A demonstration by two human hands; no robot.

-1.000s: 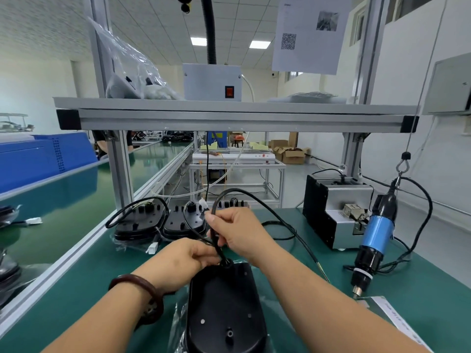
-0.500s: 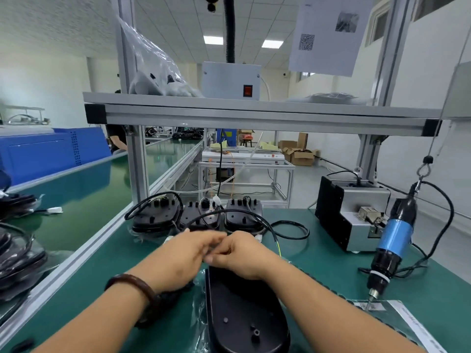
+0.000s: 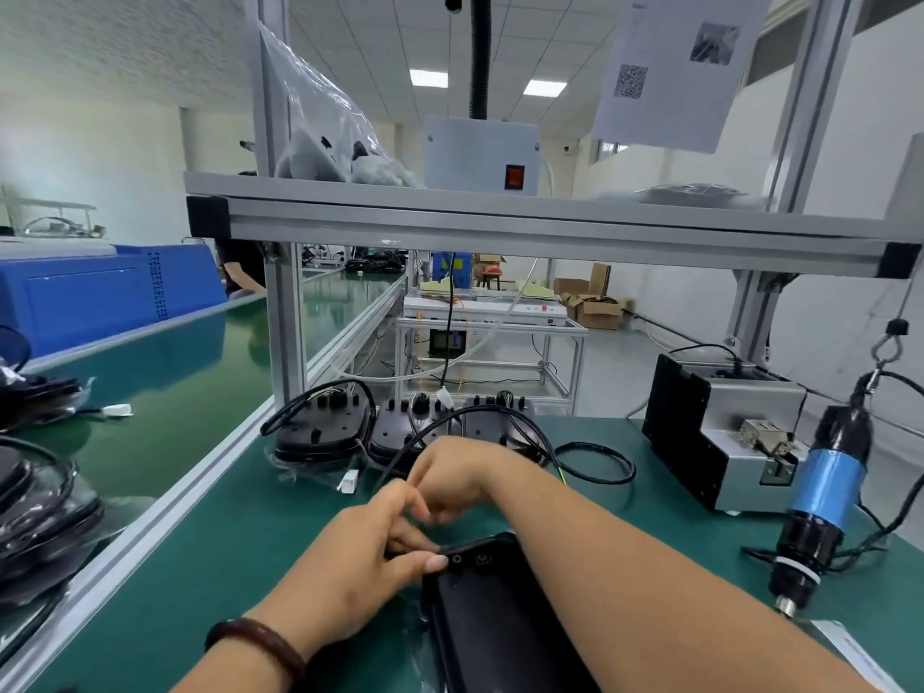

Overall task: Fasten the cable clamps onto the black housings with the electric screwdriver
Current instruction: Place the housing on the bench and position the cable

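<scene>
A black housing (image 3: 492, 622) lies flat on the green bench just in front of me, two screw holes showing at its far end. My left hand (image 3: 365, 562) grips that far left corner, thumb on top and fingers curled over the edge. My right hand (image 3: 457, 480) hovers just beyond it with fingers curled downward and blurred, pinching the black cable (image 3: 425, 435) that loops up behind both hands. The blue electric screwdriver (image 3: 827, 497) hangs from a hook at the right, untouched. No cable clamp is visible.
Three more black housings (image 3: 320, 432) with cables stand in a row at the back of the bench. A grey and black screw feeder (image 3: 720, 432) sits at the right rear. An aluminium frame post (image 3: 287, 332) rises at the left; bagged parts (image 3: 35, 512) lie on the conveyor.
Both hands have come down from the raised cable to the housing's far end. The left thumb now rests on the housing corner. The view has shifted left and closer.
</scene>
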